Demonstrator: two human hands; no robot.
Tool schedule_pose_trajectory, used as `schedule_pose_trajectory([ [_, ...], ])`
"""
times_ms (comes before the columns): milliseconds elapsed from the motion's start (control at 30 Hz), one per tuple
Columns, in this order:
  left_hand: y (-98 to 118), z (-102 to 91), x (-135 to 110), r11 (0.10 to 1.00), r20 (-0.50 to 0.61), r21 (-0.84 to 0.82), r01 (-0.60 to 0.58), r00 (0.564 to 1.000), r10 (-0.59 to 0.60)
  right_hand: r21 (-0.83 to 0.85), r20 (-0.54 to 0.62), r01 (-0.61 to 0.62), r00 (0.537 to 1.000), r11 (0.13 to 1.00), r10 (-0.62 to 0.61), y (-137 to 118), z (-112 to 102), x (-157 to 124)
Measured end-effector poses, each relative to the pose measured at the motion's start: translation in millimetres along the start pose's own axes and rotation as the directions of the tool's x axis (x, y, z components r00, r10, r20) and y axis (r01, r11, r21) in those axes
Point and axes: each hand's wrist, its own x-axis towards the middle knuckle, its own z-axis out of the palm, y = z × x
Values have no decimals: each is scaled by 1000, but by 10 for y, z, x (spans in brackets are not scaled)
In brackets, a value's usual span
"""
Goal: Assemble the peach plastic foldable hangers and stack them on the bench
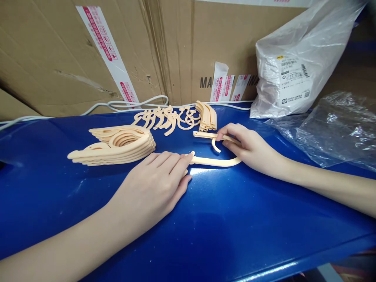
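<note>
My left hand [163, 178] lies palm down over a cream plastic hanger piece [216, 161]. Its thumb and fingers close on the piece's left end, where a small round knob stands up; the rest under the palm is hidden. A curved arm of that piece runs right, to below my right hand [243, 143]. Between thumb and fingers, my right hand pinches a flat cream bar [204, 134] with a hole at its left tip. Just under those fingers hangs a small curved hook [216, 146]; whether it joins the bar I cannot tell.
Left of my hands is a stack of folded cream hanger pieces [114, 150]. Behind lie loose hooks [167, 117] and stacked bars [207, 115]. A white cable [117, 105] runs before cardboard boxes [176, 47]. At right are a labelled plastic bag [284, 74] and clear film [337, 129].
</note>
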Motion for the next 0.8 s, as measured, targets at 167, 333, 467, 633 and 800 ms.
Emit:
schedule_pose_trajectory([
  [167, 11, -2, 13, 999, -20, 40, 17, 1000, -16, -10, 14, 13, 1000, 1000, -12, -30, 4, 8],
  [333, 12, -21, -28, 997, -19, 71, -10, 1000, 11, -38, -16, 79, 997, 996, -79, -111, -20, 5],
  [467, 15, -26, -58, 995, -13, 101, -12, 1000, 13, -119, 52, 286, 958, 951, -282, -198, -51, -40],
  [633, 5, -22, -37, 996, -10, 88, 13, 1000, -12, -207, 121, 437, 899, 875, -421, -218, -56, -82],
  [800, 13, -45, -34, 996, -52, 50, 79, 996, -76, -121, 141, 462, 884, 879, -445, -220, -48, -71],
])
